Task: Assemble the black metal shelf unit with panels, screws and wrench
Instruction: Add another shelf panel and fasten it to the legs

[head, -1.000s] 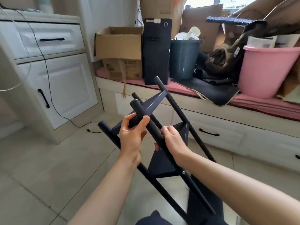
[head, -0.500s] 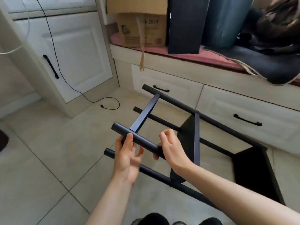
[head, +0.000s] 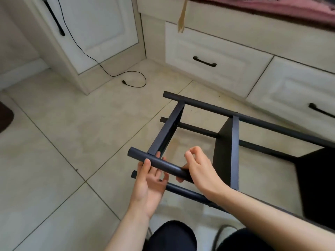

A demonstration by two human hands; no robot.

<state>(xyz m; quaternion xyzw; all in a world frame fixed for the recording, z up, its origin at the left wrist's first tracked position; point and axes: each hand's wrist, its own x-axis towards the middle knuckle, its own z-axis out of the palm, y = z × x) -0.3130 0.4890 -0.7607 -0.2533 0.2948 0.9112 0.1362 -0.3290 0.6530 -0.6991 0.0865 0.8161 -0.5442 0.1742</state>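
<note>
The black metal shelf unit (head: 235, 153) lies on its side on the tiled floor, its four round poles running from left to right. Three flat panels sit between the poles: an end panel (head: 168, 129), a middle panel (head: 223, 151) and a third panel (head: 317, 178) at the right edge. My left hand (head: 150, 182) is palm up under the near upper pole (head: 160, 163), thumb over it and fingers beneath. My right hand (head: 197, 167) grips the same pole just to the right, fingers curled over it. I see no screws or wrench.
White drawers with black handles (head: 204, 61) line the wall behind the shelf. A black cable (head: 134, 84) trails over the floor from the white cabinet (head: 101, 33) on the left. A dark mat (head: 5, 116) lies at the left edge. My knees (head: 172, 236) are at the bottom.
The shelf unit went from tilted upright in my hands to lying on its side on the floor. My view has tipped down. Both hands stayed on the near upper pole.
</note>
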